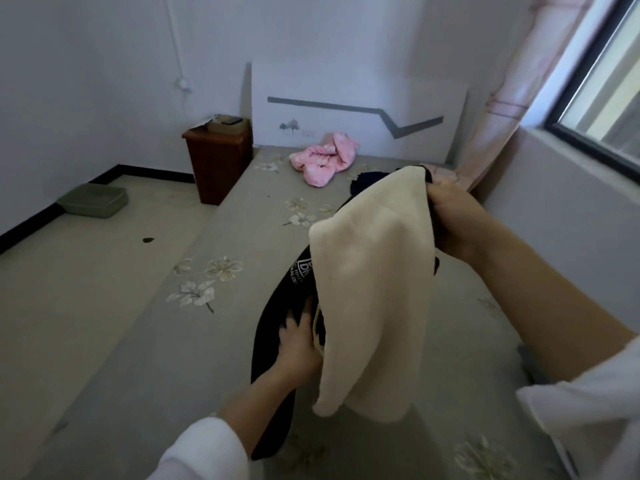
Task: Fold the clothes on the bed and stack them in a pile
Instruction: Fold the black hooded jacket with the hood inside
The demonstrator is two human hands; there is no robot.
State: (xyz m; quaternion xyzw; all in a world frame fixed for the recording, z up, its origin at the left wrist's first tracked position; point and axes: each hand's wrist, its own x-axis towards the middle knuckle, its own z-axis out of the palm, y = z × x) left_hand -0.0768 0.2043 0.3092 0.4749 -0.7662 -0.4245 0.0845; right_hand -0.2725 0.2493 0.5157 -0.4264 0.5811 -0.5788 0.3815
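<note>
My right hand is closed around the top corner of a cream-lined black fleece garment, fingers pinched tight on the bunched edge, holding it raised above the grey floral-print bedsheet. My left hand is lower and nearer to me, fingers spread fairly wide and pressed flat against the garment's black outer face, beside a pale drawcord; whether they actually grip it I cannot tell. The garment hangs with its long axis running down and towards me from the right hand, cream lining outward, black tail trailing past the left wrist onto the sheet. Judgement: the left hand is better placed to find the lower hem, so the next move turns on sliding it down along that axis. A crumpled pink garment and a dark navy item lie further up the bed, unfolded; no pile is visible yet.
</note>
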